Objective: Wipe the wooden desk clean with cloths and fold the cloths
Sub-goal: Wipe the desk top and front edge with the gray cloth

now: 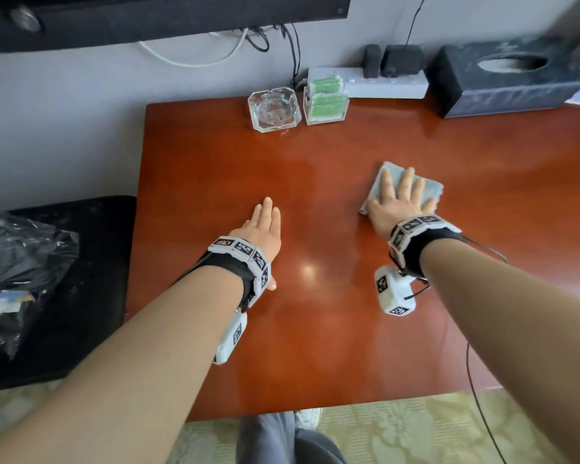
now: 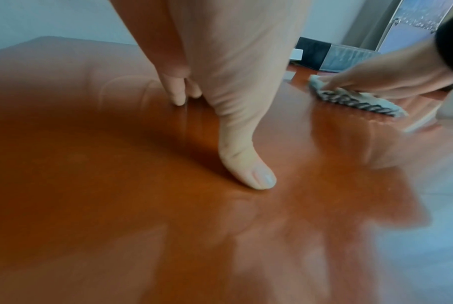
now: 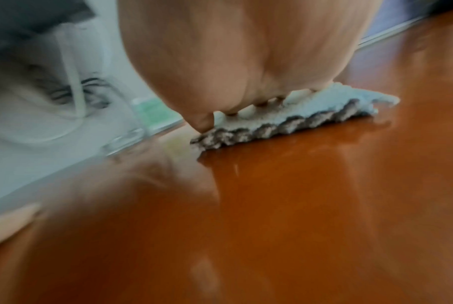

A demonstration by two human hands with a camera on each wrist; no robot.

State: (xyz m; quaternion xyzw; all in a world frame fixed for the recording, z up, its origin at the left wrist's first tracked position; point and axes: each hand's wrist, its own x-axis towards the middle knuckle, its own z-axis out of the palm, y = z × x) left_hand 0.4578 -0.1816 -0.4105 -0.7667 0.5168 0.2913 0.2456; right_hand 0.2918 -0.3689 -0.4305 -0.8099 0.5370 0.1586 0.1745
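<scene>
A glossy reddish wooden desk [image 1: 315, 313] fills the middle of the head view. A folded grey-blue cloth [image 1: 429, 189] lies on it right of centre. My right hand [image 1: 400, 199] presses flat on the cloth with straight, spread fingers. The right wrist view shows that palm [image 3: 246, 61] bearing down on the cloth [image 3: 298, 117]. My left hand [image 1: 263, 226] rests flat on the bare desk, left of centre, holding nothing. Its thumb [image 2: 248, 170] and fingertips [image 2: 177, 94] touch the wood, and the cloth [image 2: 355, 100] lies off to its right.
At the desk's back edge stand a glass ashtray [image 1: 274, 108], a clear box of green-tipped sticks [image 1: 325, 102], a white power strip [image 1: 382, 83] and a dark tissue box [image 1: 513, 78]. A black stool with a plastic bag [image 1: 24, 259] sits left of the desk.
</scene>
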